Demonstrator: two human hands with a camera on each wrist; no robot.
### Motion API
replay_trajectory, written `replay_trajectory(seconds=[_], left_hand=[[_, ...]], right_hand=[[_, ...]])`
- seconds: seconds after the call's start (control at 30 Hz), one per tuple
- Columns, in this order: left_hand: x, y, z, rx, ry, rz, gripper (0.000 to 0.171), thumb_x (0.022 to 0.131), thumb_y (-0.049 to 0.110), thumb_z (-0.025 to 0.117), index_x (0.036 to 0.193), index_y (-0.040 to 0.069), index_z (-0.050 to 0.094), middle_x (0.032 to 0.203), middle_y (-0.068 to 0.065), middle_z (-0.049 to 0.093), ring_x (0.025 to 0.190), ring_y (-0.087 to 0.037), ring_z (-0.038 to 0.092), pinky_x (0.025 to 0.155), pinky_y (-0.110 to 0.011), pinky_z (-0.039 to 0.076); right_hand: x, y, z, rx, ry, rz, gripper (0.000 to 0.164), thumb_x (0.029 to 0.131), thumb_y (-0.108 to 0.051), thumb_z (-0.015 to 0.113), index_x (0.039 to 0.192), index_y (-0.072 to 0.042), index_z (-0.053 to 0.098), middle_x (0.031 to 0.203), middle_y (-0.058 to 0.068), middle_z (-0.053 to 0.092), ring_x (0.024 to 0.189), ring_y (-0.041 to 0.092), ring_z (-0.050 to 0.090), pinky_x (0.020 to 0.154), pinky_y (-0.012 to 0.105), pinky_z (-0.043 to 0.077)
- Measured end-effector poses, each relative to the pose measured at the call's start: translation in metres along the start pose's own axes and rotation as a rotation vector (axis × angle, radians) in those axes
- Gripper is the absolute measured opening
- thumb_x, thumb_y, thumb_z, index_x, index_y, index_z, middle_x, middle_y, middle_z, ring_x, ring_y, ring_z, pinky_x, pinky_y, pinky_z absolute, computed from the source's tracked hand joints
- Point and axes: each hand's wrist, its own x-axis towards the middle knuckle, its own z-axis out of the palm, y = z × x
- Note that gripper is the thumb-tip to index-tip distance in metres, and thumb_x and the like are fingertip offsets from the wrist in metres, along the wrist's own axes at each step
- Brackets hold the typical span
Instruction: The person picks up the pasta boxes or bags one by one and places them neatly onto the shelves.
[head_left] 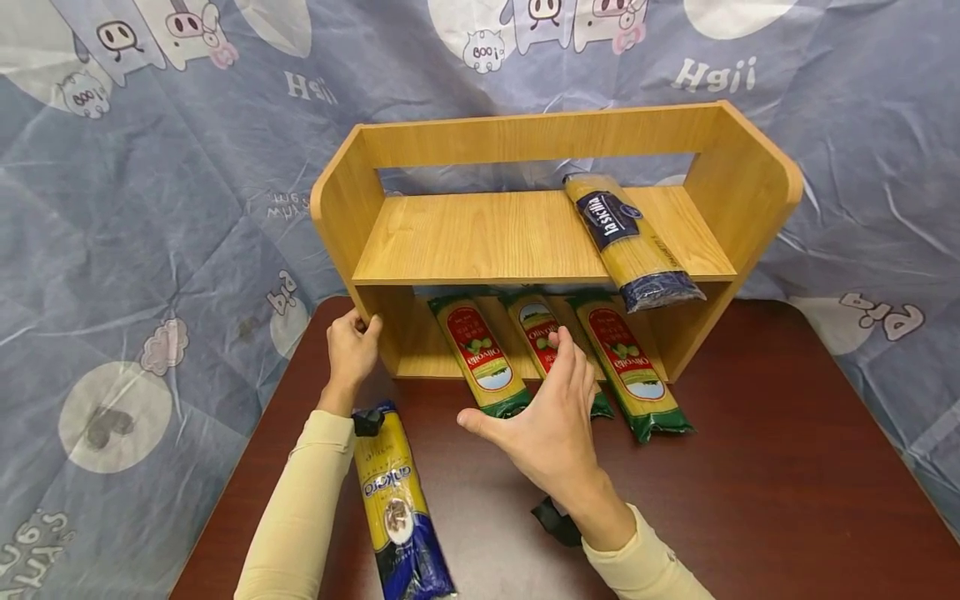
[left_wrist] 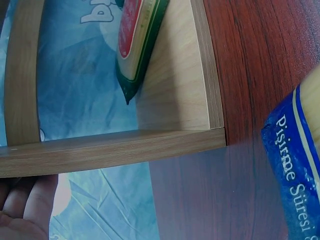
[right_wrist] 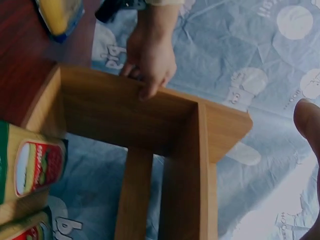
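My left hand (head_left: 351, 348) grips the left side panel of a wooden shelf (head_left: 465, 237), its thumb at the front edge and its fingers against the outer face. Spread wide with nothing in it, my right hand (head_left: 558, 425) hovers before the lower compartment, partly covering the middle green-ended spaghetti pack (head_left: 536, 321). Similar packs lie to its left (head_left: 477, 354) and right (head_left: 622, 354), their front ends jutting past the shelf. Up on the top board, a blue-labelled spaghetti pack (head_left: 633, 242) lies slanted, its near end overhanging the edge.
A blue and yellow pasta pack (head_left: 397, 500) lies on the dark red table (head_left: 787, 442), beside my left forearm. Behind the shelf hangs a printed blue-grey cloth (head_left: 187, 250). Black straps (head_left: 557, 521) sit at my wrists.
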Motion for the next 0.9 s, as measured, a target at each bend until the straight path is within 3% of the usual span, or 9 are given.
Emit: replay_trajectory(seconds=[0.3, 0.5, 0.63, 0.9], left_hand=[[0.003, -0.003, 0.002, 0.001, 0.024, 0.006, 0.015, 0.097, 0.012, 0.065, 0.095, 0.001, 0.076, 0.072, -0.011, 0.07, 0.062, -0.021, 0.057, 0.049, -0.028, 0.036], [0.0, 0.0, 0.01, -0.016, 0.002, -0.007, 0.017, 0.097, 0.013, 0.065, 0.099, 0.001, 0.076, 0.079, -0.013, 0.074, 0.071, -0.022, 0.067, 0.052, -0.029, 0.043], [0.0, 0.002, 0.012, -0.031, -0.009, -0.004, 0.018, 0.097, 0.013, 0.065, 0.101, -0.001, 0.076, 0.084, -0.014, 0.075, 0.077, -0.024, 0.07, 0.055, -0.027, 0.046], [0.0, -0.001, 0.001, -0.017, 0.017, -0.024, 0.02, 0.098, 0.014, 0.066, 0.104, -0.001, 0.076, 0.087, -0.015, 0.076, 0.082, -0.025, 0.072, 0.058, -0.024, 0.049]], right_hand=[[-0.016, 0.008, 0.027, -0.057, -0.143, 0.066, 0.149, 0.053, -0.082, 0.082, 0.157, 0.002, 0.018, 0.155, 0.025, 0.03, 0.143, 0.041, 0.025, 0.115, 0.062, 0.015], [-0.034, 0.018, 0.046, -0.104, -0.229, 0.113, 0.152, 0.051, -0.092, 0.072, 0.158, 0.001, 0.019, 0.154, 0.024, 0.032, 0.139, 0.04, 0.03, 0.112, 0.061, 0.022], [-0.043, 0.025, 0.058, -0.116, -0.257, 0.119, 0.151, 0.05, -0.088, 0.076, 0.157, 0.003, 0.02, 0.152, 0.026, 0.034, 0.136, 0.041, 0.032, 0.113, 0.061, 0.022], [-0.063, 0.028, 0.088, -0.16, -0.327, 0.096, 0.147, 0.048, -0.076, 0.088, 0.154, 0.004, 0.026, 0.15, 0.024, 0.038, 0.134, 0.04, 0.036, 0.111, 0.059, 0.028]])
